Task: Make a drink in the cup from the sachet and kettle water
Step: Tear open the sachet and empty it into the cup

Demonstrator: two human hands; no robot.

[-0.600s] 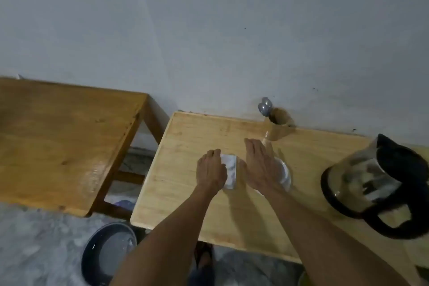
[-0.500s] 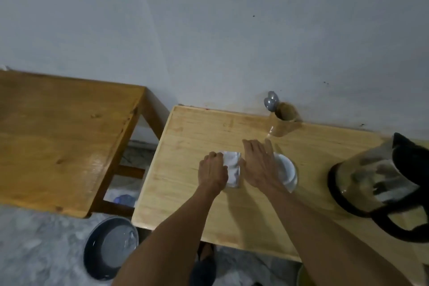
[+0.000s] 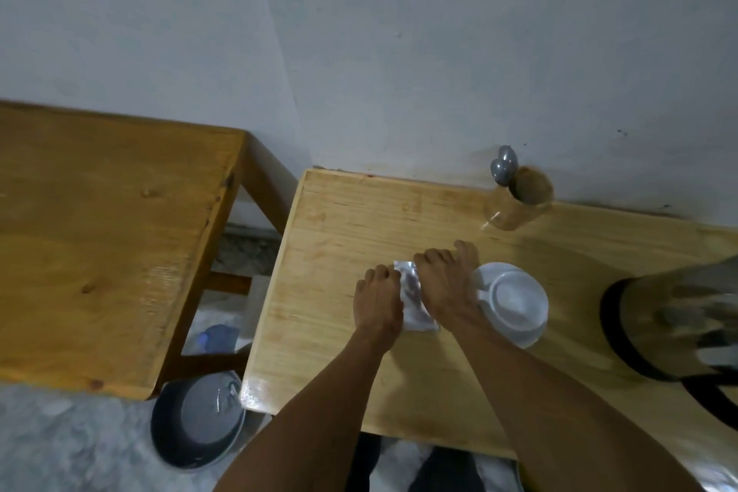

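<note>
A white and silvery sachet (image 3: 412,294) lies on the light wooden table (image 3: 343,228), between my two hands. My left hand (image 3: 379,302) grips its left edge with curled fingers. My right hand (image 3: 447,282) pinches its top right edge. Just right of that hand, a white cup (image 3: 517,298) stands on a white saucer (image 3: 527,336), and the cup looks empty. A glass kettle (image 3: 679,328) with black trim and a black handle stands at the right edge of the view, partly cut off.
A clear glass holder (image 3: 515,208) with a metal spoon (image 3: 504,168) stands against the wall at the back. A darker wooden table (image 3: 100,236) sits to the left across a gap. A grey basin (image 3: 199,419) lies on the floor below.
My right hand has shifted left off the cup and its fingers have curled onto the sachet. The cup and saucer now show fully. The camera has turned a little.
</note>
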